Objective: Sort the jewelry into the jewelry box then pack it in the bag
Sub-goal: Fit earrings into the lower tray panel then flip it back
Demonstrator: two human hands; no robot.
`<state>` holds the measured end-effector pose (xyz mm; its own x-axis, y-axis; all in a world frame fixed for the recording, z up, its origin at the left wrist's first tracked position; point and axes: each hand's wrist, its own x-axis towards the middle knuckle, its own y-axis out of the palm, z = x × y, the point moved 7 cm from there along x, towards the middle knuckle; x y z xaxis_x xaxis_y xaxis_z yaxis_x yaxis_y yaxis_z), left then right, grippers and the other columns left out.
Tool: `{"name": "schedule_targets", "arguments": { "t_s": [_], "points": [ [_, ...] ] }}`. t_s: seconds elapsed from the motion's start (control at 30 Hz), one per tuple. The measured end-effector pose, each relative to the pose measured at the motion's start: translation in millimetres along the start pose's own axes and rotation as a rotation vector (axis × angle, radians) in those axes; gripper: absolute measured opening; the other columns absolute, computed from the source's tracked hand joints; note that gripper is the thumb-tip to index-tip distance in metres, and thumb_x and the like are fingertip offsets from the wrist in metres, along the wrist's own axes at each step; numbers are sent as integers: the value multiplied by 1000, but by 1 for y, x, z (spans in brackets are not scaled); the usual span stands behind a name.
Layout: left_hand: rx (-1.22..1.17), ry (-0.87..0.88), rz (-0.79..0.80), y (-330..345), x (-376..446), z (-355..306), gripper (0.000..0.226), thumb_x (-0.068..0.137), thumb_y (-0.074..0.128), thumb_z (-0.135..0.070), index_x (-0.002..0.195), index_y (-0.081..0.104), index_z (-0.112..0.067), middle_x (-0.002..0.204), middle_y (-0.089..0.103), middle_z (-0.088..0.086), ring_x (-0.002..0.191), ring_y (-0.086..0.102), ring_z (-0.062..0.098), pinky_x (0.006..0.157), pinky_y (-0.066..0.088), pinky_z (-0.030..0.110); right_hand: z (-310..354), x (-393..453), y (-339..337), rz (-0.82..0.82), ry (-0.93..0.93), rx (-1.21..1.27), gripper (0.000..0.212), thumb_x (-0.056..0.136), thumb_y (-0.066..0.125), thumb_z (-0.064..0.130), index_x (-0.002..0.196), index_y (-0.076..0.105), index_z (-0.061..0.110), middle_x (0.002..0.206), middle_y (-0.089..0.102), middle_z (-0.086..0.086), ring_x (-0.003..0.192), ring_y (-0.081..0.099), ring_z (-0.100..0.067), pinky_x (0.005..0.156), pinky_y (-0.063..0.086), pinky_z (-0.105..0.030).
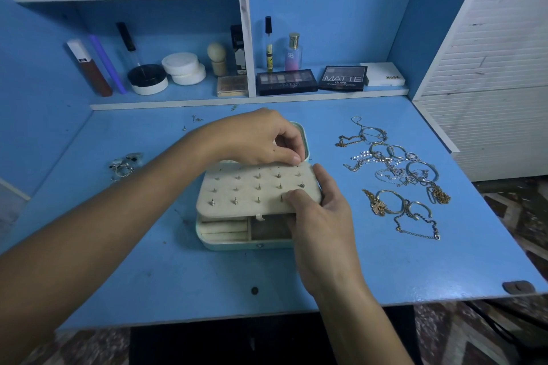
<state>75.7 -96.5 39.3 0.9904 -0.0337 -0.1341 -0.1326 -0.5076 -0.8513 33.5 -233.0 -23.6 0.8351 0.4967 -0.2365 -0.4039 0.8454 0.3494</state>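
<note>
Worktop [184, 270]: jewelry box [225, 241] centre. Earring panel [255, 191] over it, right hand [321, 225] grips panel edge, thumb on top. Left hand [261, 139] pinches something tiny at far-right hole; I can't identify. Advice: steady panel, seat post straight. Chains [394, 169] right, unsorted.

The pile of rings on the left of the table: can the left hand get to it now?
Probably yes. The pile of rings lies uncovered beside the left forearm, but the left hand must first release its grip at the earring panel.
</note>
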Motion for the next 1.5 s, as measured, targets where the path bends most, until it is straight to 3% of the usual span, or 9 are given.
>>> {"name": "schedule_targets", "arguments": {
  "t_s": [0.17, 0.27, 0.43, 0.7, 0.87, 1.0, 1.17, 1.33, 1.5],
  "points": [
    [19, 4, 18, 1, 1, 0, 6, 90, 70, -32, 95, 74, -31, 91, 71, -21, 90, 64, -1, 87, 53, 32, 2, -1, 0, 4, -4, -8, 41, 90, 53, 2, 101, 58, 42, 91, 69, 11, 82, 55, -14, 89, 56, -40],
    [54, 1, 46, 3, 5, -1, 5, 90, 70, -33, 93, 74, -33, 92, 71, -19, 91, 65, 3, 89, 53, 37, 2, -1, 0, 7, -3, -14, 41, 90, 53, 3, 103, 59, 42, 93, 70, 8, 83, 55, -15, 83, 51, -35],
    [80, -6, 73, 3, 7, 0, 5, 89, 70, -33, 93, 74, -33, 91, 71, -20, 90, 65, 1, 90, 52, 38, 5, -4, 1, -5, 6, -36, 42, 91, 53, 3, 100, 59, 43, 103, 74, 2, 85, 59, -12, 99, 48, -49],
    [71, -10, 62, 5, 4, 1, 6, 93, 66, -34, 96, 71, -32, 95, 70, -19, 92, 63, 2, 88, 52, 35, 6, -6, 1, -23, 28, -35, 40, 91, 52, 3, 98, 58, 42, 87, 69, 13, 82, 54, -12, 97, 46, -51],
    [56, -8, 64, 5, 3, 1, 7, 93, 67, -32, 96, 72, -31, 95, 71, -18, 92, 64, 1, 88, 53, 34, 5, -6, 0, -50, 44, -44, 60, 92, 52, 3, 142, 45, 35, 85, 72, 6, 80, 51, -14, 95, 44, -53],
    [52, -9, 61, 4, 3, 1, 6, 91, 68, -33, 95, 73, -32, 94, 72, -18, 91, 65, 2, 88, 53, 36, 4, -5, -1, -48, 34, -48, 61, 92, 52, 4, 144, 44, 35, 76, 66, 20, 80, 52, -11, 90, 46, -43],
    [52, -9, 51, 3, 3, 1, 6, 90, 70, -33, 94, 75, -33, 92, 72, -19, 90, 65, 0, 88, 53, 36, 1, -3, -1, -50, 55, -50, 63, 92, 52, 5, 147, 42, 33, 81, 63, 14, 80, 52, -12, 94, 46, -48],
    [33, -14, 57, -2, 3, -1, 6, 89, 71, -31, 93, 75, -31, 87, 72, -21, 85, 65, -3, 88, 54, 33, 1, -3, -2, -56, 48, -43, 63, 92, 54, 5, 147, 42, 33, 75, 65, 21, 80, 54, -8, 94, 47, -44],
    [45, -11, 65, 0, 4, -5, 6, 89, 68, -28, 85, 72, -31, 83, 71, -19, 81, 65, -1, 83, 54, 29, 0, -2, -1, -50, 51, -30, 64, 91, 54, 4, 148, 41, 32, 87, 66, 14, 81, 54, -10, 97, 47, -48]
  ]
}}
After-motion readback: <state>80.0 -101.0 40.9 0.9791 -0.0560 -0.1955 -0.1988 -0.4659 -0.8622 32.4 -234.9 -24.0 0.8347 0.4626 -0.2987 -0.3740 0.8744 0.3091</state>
